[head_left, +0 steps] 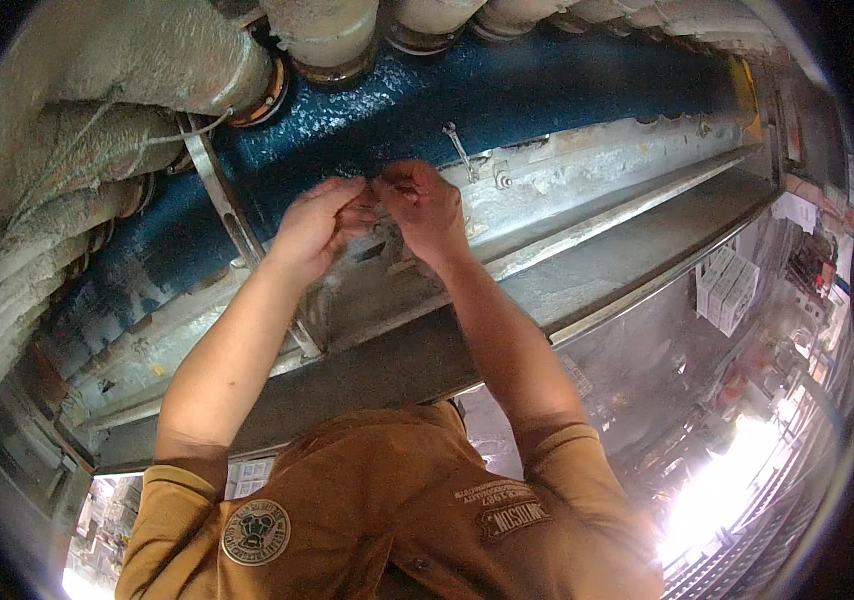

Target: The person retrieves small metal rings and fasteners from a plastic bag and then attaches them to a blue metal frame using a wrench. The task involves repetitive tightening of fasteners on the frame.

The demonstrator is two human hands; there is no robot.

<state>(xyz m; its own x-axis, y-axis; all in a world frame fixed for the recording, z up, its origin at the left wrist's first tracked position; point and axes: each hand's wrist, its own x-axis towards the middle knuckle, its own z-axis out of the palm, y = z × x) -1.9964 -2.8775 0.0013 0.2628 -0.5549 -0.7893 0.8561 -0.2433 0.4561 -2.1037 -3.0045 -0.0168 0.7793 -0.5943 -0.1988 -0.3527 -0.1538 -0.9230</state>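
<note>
My left hand (pixel 325 225) and my right hand (pixel 423 208) meet fingertip to fingertip in front of a dark blue panel (pixel 537 95). Both have their fingers curled into a pinch; whatever is between them is too small or hidden to make out. Just right of my right hand, a combination wrench (pixel 459 150) stands tilted against the blue panel, its lower end at the pale metal ledge (pixel 587 165). Close to it on that ledge is a small metal fitting (pixel 502 178).
Thick wrapped pipes (pixel 162 60) run along the top and left. An upright metal strut (pixel 222 195) crosses left of my hands. A long metal beam (pixel 627 215) lies below the ledge. White stacked boxes (pixel 727 290) and a bright light (pixel 727 490) appear far below right.
</note>
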